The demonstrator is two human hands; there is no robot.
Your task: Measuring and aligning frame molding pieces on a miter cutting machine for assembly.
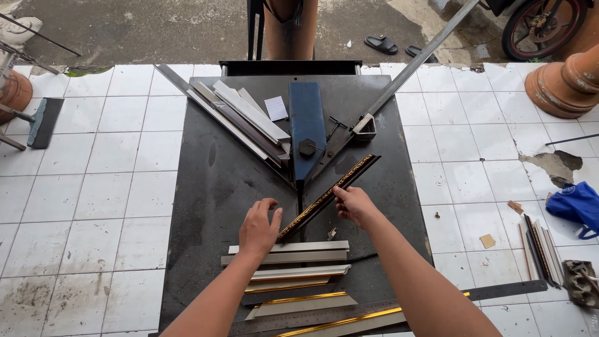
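Note:
A black moulding strip with gold ornament [331, 193] lies diagonally on the black metal table [212, 187], its far end toward the right fence. My right hand [352, 205] grips it near the middle. My left hand [259, 228] touches its near end with the fingers curled around the tip. The blue V-shaped cutter head [307, 128] stands just beyond, between two angled metal fences [234, 128].
Several cut moulding pieces, silver and gold [293, 268], lie at the table's near edge with a long steel ruler [499, 290]. More strips [540, 249] lie on the white tiles at right, beside a blue bag [577, 206]. Clay pots [564, 81] stand at far right.

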